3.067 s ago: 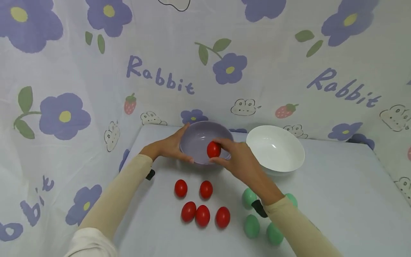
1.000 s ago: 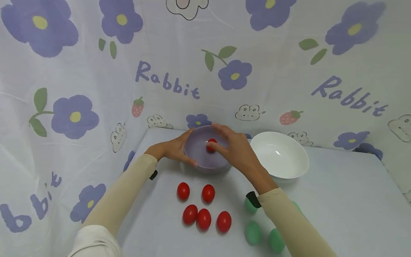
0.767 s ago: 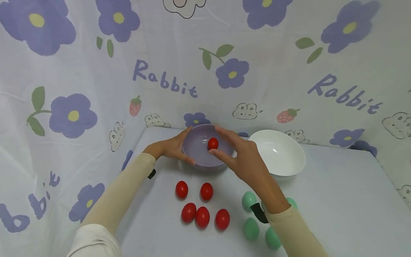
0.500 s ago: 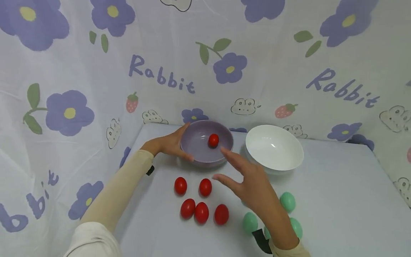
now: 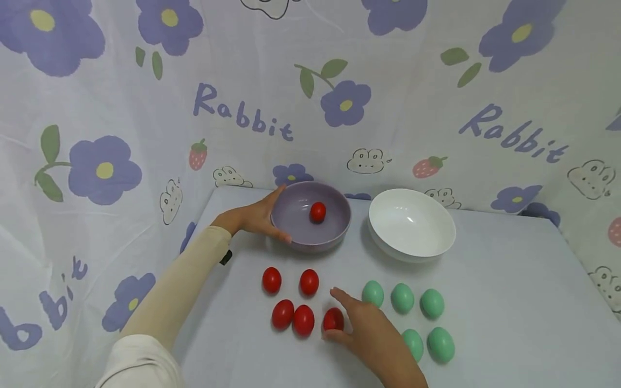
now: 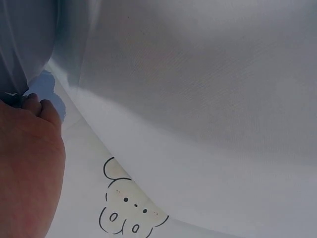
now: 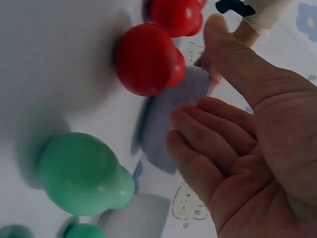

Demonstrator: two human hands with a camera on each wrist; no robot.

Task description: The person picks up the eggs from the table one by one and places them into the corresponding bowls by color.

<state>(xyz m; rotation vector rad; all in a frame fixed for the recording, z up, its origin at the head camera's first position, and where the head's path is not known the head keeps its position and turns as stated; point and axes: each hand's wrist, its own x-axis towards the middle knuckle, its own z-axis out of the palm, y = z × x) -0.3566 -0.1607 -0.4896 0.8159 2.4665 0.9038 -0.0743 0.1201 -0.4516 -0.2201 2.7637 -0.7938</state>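
Note:
My left hand (image 5: 259,217) holds the left side of a purple bowl (image 5: 310,247), thumb at the front and fingers towards the back. In the left wrist view, part of that hand (image 6: 32,158) shows beside the bowl (image 6: 27,39). One red egg (image 5: 317,212) lies inside the bowl. My right hand (image 5: 371,334) is low over the table, its thumb and fingers spread apart beside a red egg (image 5: 333,320) that it partly covers. The right wrist view shows a gap between the right hand (image 7: 262,158) and the nearest red egg (image 7: 143,59).
Several more red eggs (image 5: 303,320) lie in front of the purple bowl. A white bowl (image 5: 412,226) stands to its right. Several green eggs (image 5: 402,298) are grouped right of my right hand. Behind the table (image 5: 509,302) hangs a flower-printed cloth (image 5: 412,108).
The right hand let go of a red egg inside the purple bowl, then withdrew down towards the red eggs on the table. The left hand has stayed at the bowl.

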